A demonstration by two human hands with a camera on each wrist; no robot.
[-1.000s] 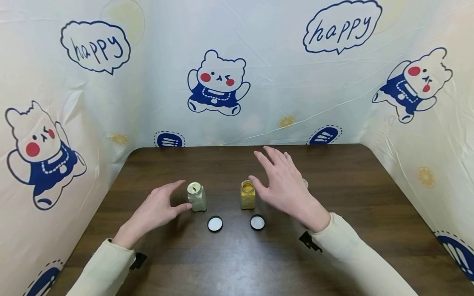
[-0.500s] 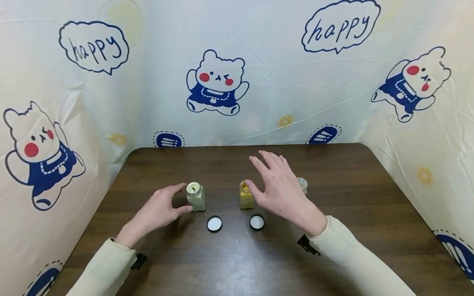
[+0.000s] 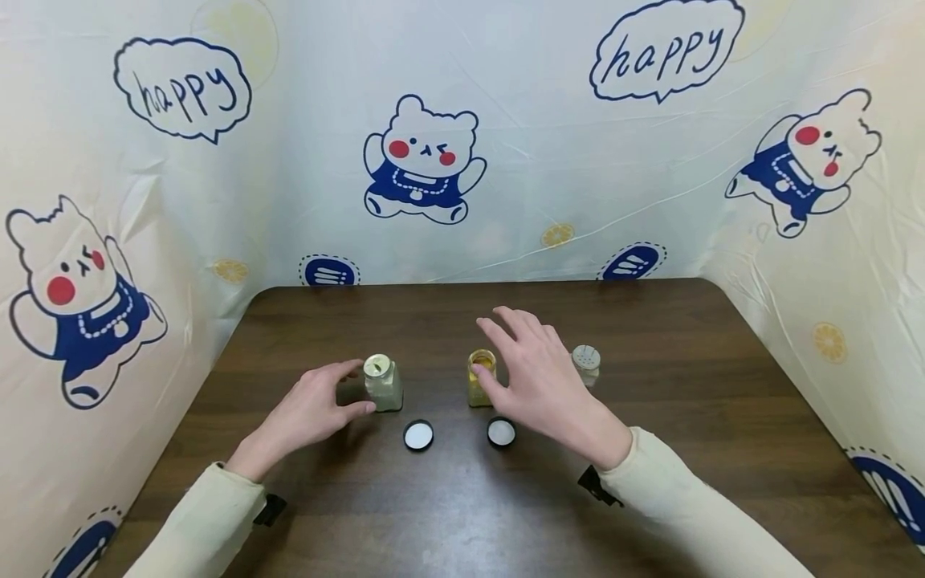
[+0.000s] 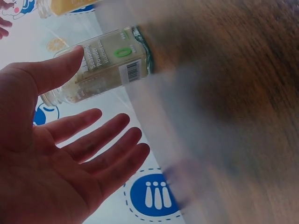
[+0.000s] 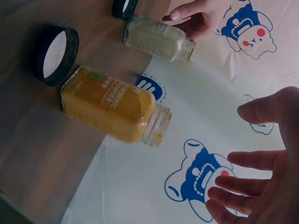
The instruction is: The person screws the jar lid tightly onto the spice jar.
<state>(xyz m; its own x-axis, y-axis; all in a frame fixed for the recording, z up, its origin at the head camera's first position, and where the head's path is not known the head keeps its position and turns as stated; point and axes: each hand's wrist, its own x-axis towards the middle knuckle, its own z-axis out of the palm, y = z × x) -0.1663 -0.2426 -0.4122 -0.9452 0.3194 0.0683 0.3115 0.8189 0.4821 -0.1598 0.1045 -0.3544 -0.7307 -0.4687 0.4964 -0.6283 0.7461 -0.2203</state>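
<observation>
A square glass jar of pale powder point(image 3: 385, 391) stands upright and uncapped on the table. My left hand point(image 3: 312, 408) is spread beside it, the thumb overlapping its label in the left wrist view. Right of it stands an uncapped jar of yellow turmeric powder point(image 5: 112, 105). My right hand point(image 3: 533, 383) hovers at that jar with fingers loosely extended, the thumb overlapping its mouth in the head view. In the right wrist view a gap shows between this hand and the jar's neck. In front of the jars lie two black lids, a left lid point(image 3: 418, 436) and a right lid point(image 3: 502, 433), white insides up.
Behind my right wrist a small clear piece with a perforated shaker top point(image 3: 586, 358) stands on the brown wooden table point(image 3: 433, 514). A printed cloth backdrop point(image 3: 535, 160) with bears encloses the table's back and sides.
My right hand has moved slightly left and toward me, its thumb now over the turmeric jar's mouth, uncovering the shaker top. My left hand has shifted slightly closer to the pale jar.
</observation>
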